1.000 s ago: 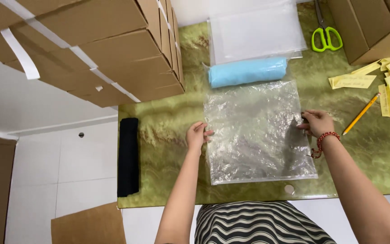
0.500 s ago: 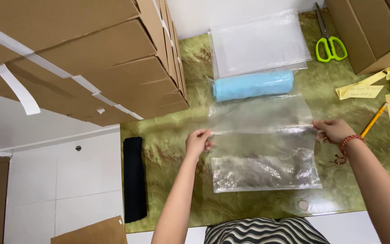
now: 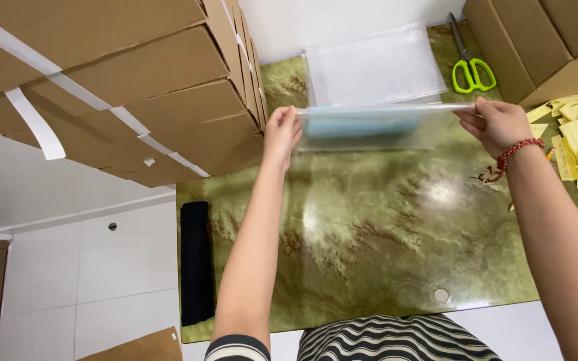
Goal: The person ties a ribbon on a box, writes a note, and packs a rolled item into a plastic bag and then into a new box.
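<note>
Left hand (image 3: 281,134) and right hand (image 3: 496,124) pinch a clear plastic bag (image 3: 376,127) taut between their fingers (blue roll (image 3: 359,127) just behind it).

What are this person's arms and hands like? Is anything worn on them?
Both forearms are bare. The left hand wears nothing that shows; a black-and-white striped sleeve ends the left arm at the bottom edge. The right hand has a red beaded bracelet on its wrist, with short cord ends hanging from it.
</note>
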